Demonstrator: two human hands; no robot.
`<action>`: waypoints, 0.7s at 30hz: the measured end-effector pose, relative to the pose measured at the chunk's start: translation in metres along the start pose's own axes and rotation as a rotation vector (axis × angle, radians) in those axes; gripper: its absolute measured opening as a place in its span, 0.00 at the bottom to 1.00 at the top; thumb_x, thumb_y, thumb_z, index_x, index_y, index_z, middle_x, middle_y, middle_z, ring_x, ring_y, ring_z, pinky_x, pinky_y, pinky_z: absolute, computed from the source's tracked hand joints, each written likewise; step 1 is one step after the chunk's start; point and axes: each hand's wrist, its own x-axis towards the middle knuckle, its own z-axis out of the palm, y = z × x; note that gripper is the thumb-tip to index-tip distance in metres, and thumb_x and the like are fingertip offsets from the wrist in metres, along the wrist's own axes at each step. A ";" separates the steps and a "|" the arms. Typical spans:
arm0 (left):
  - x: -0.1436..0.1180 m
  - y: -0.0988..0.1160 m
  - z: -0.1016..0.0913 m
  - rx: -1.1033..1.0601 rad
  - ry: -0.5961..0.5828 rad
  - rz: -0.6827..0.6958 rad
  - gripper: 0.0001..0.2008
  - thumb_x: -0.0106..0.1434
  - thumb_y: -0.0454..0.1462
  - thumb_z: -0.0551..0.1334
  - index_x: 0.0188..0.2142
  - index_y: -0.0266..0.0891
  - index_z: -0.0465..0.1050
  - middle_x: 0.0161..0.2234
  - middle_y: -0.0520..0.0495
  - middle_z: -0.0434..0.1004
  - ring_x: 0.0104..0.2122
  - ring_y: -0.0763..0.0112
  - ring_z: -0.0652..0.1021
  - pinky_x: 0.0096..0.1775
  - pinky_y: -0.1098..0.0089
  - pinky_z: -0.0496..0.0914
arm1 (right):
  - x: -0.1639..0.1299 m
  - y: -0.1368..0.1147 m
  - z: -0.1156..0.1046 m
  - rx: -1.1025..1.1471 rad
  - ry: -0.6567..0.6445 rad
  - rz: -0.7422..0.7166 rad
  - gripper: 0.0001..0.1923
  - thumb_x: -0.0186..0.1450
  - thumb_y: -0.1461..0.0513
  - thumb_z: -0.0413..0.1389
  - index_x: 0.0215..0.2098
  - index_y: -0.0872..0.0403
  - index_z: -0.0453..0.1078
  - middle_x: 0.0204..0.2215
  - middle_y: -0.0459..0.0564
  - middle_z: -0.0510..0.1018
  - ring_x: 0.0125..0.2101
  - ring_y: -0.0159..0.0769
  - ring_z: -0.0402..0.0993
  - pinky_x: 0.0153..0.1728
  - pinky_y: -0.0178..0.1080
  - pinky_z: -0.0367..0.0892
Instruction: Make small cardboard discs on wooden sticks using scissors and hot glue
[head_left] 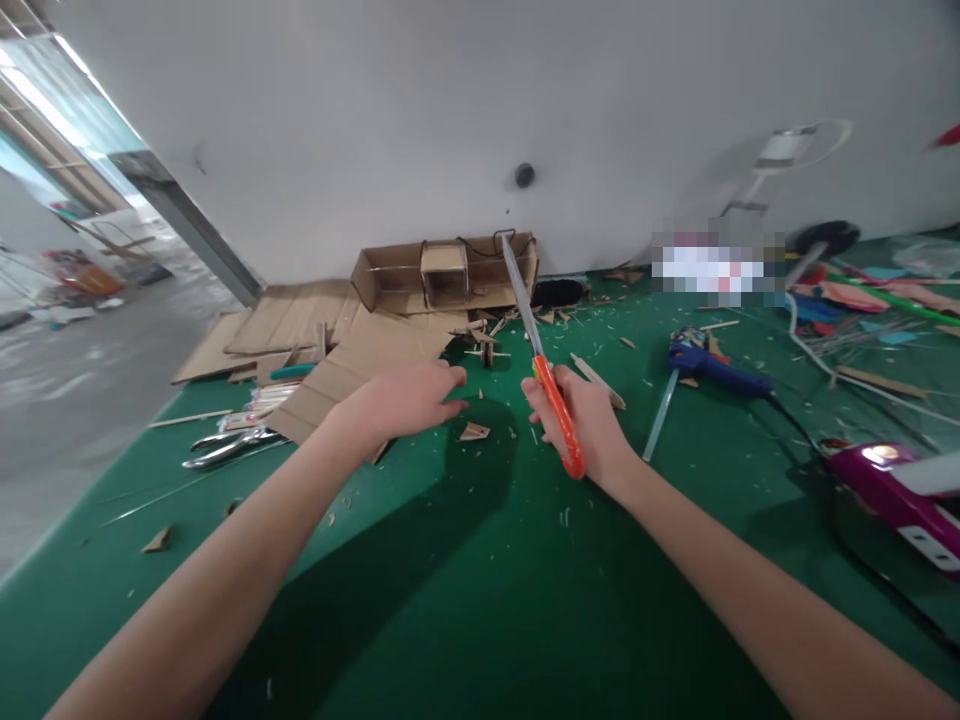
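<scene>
My right hand [589, 420] is closed around the orange handle of a pair of scissors [556, 412], seen nearly edge-on. Their long blades point up and away toward the wall. To the left, my left hand [409, 397] hovers with fingers slightly bent and apart, holding nothing. Under or beside it lies a sheet of cardboard [367, 360]; whether they touch I cannot tell. Between the hands, a small cardboard scrap [474, 431] rests on the green table [480, 580]. Behind them stands an open cardboard box [390, 280] with a smaller square section [445, 276] inside.
A blue glue gun [712, 370] with a glue stick lies at the right, near a magenta device [892, 490]. Pliers [232, 443] sit at the left beside more cardboard [296, 315]. Wires and coloured scraps [862, 300] crowd the far right. A white wall [420, 120] closes the back.
</scene>
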 end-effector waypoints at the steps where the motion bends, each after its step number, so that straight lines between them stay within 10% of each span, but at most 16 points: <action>1: 0.001 -0.001 0.001 0.035 0.012 0.001 0.17 0.62 0.46 0.53 0.45 0.39 0.68 0.41 0.41 0.72 0.38 0.60 0.74 0.40 0.63 0.66 | 0.000 0.000 0.000 0.010 -0.001 0.000 0.19 0.60 0.48 0.52 0.37 0.55 0.67 0.21 0.46 0.71 0.20 0.32 0.67 0.21 0.36 0.61; 8: 0.021 0.002 0.014 0.213 0.297 -0.093 0.21 0.64 0.39 0.52 0.55 0.36 0.58 0.51 0.37 0.66 0.53 0.55 0.65 0.50 0.59 0.63 | 0.005 0.000 0.002 0.162 0.009 0.105 0.21 0.59 0.45 0.52 0.32 0.55 0.66 0.22 0.48 0.74 0.21 0.34 0.71 0.20 0.37 0.66; 15: 0.070 0.001 0.011 0.107 0.211 -0.070 0.26 0.61 0.41 0.56 0.58 0.40 0.56 0.60 0.39 0.58 0.55 0.54 0.65 0.52 0.57 0.62 | 0.007 0.001 0.001 0.237 0.029 0.165 0.24 0.58 0.43 0.51 0.33 0.56 0.68 0.25 0.52 0.76 0.26 0.40 0.77 0.20 0.36 0.70; 21: 0.051 0.002 0.012 0.054 0.241 0.006 0.16 0.64 0.42 0.51 0.49 0.41 0.64 0.52 0.41 0.68 0.47 0.59 0.72 0.42 0.63 0.68 | 0.011 0.002 -0.002 0.338 0.016 0.262 0.28 0.56 0.40 0.51 0.37 0.56 0.69 0.25 0.52 0.76 0.28 0.42 0.78 0.18 0.36 0.73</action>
